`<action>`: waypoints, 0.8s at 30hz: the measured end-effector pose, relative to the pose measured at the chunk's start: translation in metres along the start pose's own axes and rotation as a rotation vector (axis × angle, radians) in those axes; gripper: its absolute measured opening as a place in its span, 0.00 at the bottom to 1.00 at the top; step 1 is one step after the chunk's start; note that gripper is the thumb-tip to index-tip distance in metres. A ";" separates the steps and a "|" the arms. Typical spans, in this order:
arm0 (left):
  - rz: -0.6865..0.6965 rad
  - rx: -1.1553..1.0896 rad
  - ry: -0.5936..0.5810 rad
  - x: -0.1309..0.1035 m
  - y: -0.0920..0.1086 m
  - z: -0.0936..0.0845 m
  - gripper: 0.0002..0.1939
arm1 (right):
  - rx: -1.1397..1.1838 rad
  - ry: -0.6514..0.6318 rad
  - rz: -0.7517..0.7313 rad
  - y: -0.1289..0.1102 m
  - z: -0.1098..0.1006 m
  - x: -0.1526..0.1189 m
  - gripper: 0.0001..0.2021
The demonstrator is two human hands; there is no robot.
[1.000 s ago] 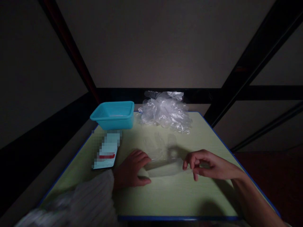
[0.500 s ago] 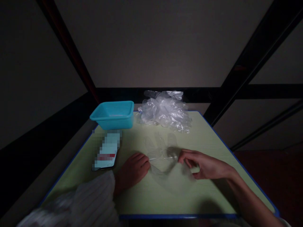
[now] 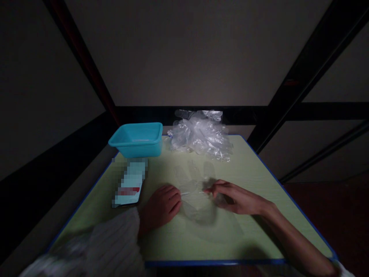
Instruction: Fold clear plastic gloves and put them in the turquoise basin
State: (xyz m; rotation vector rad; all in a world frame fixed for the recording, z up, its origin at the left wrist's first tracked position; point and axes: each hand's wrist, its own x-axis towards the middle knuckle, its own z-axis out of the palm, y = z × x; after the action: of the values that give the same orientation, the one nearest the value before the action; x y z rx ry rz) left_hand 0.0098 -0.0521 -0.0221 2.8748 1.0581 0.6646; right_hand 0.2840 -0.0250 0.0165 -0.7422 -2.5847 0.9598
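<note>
A clear disposable plastic glove (image 3: 198, 211) lies spread on the table, its finger parts pointing away from me and a shiny crease across its middle. My left hand (image 3: 163, 204) is closed at the left end of that crease, fingers curled on the glove's edge; its thumb is hidden. From the right, my right hand (image 3: 233, 197) touches the crease with an outstretched fingertip, the thumb held apart below. The lower, see-through part of the glove spreads toward me, its outline faint.
A heap of crumpled clear plastic gloves (image 3: 201, 134) sits at the table's far edge. Left of it stands a turquoise plastic basin (image 3: 138, 149). A phone (image 3: 131, 182), its screen blurred out, lies by my left sleeve. Blue edging borders the pale table (image 3: 253, 173); a wall rises behind.
My right hand has moved left along the crease and let the glove's near part down, which now lies flatter. My left hand has stayed nearly where it was.
</note>
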 end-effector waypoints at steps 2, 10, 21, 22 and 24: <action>-0.074 -0.107 0.022 0.000 -0.001 0.000 0.06 | 0.002 -0.005 -0.008 0.001 0.001 0.000 0.10; -0.332 -0.493 -0.004 0.000 -0.010 0.004 0.17 | 0.005 -0.021 0.004 0.002 0.002 0.000 0.07; -0.266 -0.623 -0.059 0.001 -0.009 0.002 0.23 | 0.051 -0.042 0.010 0.002 0.003 0.001 0.04; -0.264 -0.624 -0.054 0.000 -0.010 0.003 0.23 | 0.058 -0.046 0.010 0.002 0.002 0.002 0.06; -0.264 -0.620 -0.044 0.000 -0.011 0.005 0.24 | 0.069 -0.048 0.003 0.002 0.001 0.003 0.09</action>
State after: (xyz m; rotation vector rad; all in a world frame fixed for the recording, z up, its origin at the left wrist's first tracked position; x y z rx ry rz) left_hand 0.0051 -0.0435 -0.0287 2.1719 0.9813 0.7434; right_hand 0.2819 -0.0231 0.0144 -0.7134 -2.5772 1.0741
